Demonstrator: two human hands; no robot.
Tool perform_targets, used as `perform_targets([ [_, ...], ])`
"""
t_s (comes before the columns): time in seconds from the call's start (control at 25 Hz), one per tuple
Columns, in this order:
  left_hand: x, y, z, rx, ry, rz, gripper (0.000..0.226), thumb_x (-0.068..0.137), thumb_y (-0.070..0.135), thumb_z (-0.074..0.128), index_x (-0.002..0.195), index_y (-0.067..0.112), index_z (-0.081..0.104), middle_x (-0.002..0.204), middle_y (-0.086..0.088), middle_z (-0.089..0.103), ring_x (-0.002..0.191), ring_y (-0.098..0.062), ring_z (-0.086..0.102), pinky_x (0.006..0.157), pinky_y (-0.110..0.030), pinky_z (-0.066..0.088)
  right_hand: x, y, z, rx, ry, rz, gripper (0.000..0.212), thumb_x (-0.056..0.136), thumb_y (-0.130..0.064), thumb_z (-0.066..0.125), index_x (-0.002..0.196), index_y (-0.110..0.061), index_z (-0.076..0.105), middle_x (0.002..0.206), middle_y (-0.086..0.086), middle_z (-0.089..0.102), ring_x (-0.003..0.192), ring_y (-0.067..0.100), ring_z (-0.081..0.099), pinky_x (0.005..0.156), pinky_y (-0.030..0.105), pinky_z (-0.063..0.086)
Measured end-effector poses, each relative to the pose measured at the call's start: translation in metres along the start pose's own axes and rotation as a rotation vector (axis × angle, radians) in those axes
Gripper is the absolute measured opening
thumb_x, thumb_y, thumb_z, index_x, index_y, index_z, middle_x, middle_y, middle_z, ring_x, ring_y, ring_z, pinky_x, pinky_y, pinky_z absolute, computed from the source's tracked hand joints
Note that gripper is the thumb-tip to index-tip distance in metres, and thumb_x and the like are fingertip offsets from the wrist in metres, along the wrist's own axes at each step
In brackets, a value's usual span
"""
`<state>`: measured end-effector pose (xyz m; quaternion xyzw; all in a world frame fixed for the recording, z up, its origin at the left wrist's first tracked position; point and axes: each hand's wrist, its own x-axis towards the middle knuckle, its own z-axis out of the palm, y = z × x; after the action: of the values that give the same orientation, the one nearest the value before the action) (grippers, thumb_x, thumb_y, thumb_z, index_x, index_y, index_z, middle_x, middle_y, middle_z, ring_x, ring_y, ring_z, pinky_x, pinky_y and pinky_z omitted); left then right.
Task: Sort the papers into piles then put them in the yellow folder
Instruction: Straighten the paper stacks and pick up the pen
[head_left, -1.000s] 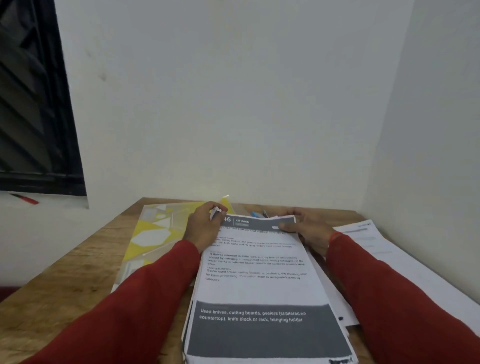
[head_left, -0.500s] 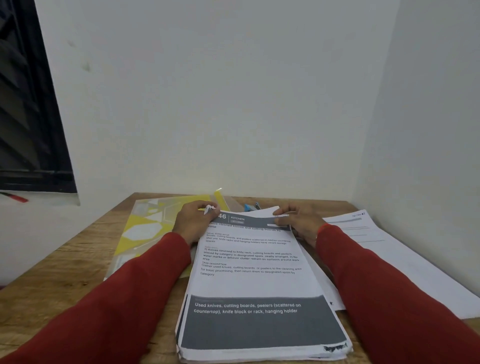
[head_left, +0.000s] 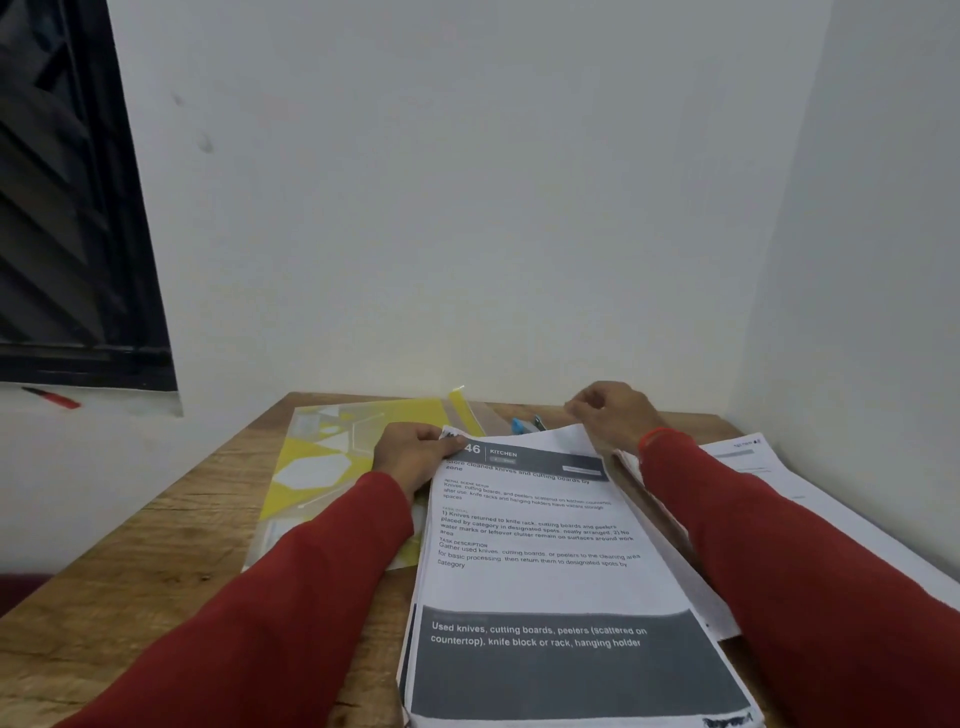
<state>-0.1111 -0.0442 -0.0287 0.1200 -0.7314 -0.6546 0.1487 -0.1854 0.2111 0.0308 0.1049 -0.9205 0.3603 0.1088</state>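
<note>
Far edge of the paper stack (head_left: 550, 571) was partly hidden behind both hands; near end ran out of view at the bottom. Small print on the top sheet was mostly too blurred to read, only "KITCHEN" and the grey band text came through. Two small items, one blue (head_left: 518, 425), sat behind the stack, too small to identify. Stack lay on the desk (head_left: 171, 525) between the two red sleeves. Yellow folder (head_left: 332, 457) lay flat just left of it, partly under the left forearm. More loose sheets (head_left: 810, 488) lay to the right, cut off by the right arm. Left hand (head_left: 410, 457) rested at the stack's far left corner, thumb and fingers pinching that corner. Right hand (head_left: 613, 415) hovered above the far right corner, fingers loosely curled, holding nothing I could make out.
</note>
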Motion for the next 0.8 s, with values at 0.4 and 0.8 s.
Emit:
perform_targets([
  [0.4, 0.005, 0.0, 0.002, 0.012, 0.002, -0.006, 0.015, 0.069, 0.022, 0.089, 0.063, 0.017, 0.077, 0.074, -0.009, 0.076, 0.078, -0.032, 0.075, 0.081, -0.051, 0.061, 0.047, -0.009, 0.067, -0.368, -0.105, 0.147, 0.053, 0.084, -0.06, 0.062, 0.115, -0.017, 0.061, 0.121, 0.011, 0.064, 0.117, 0.033, 0.058, 0.1, 0.041, 0.048],
  [0.8, 0.001, 0.007, 0.013, 0.015, 0.032, 0.138, 0.02, 0.077, 0.028, 0.085, 0.074, 0.01, 0.076, 0.074, -0.007, 0.076, 0.065, -0.019, 0.066, 0.065, -0.038, 0.054, 0.012, -0.047, 0.004, 0.43, -0.088, -0.246, 0.017, 0.089, -0.029, 0.075, 0.1, -0.017, 0.073, 0.073, -0.003, 0.063, 0.057, 0.012, 0.054, 0.062, 0.034, 0.051],
])
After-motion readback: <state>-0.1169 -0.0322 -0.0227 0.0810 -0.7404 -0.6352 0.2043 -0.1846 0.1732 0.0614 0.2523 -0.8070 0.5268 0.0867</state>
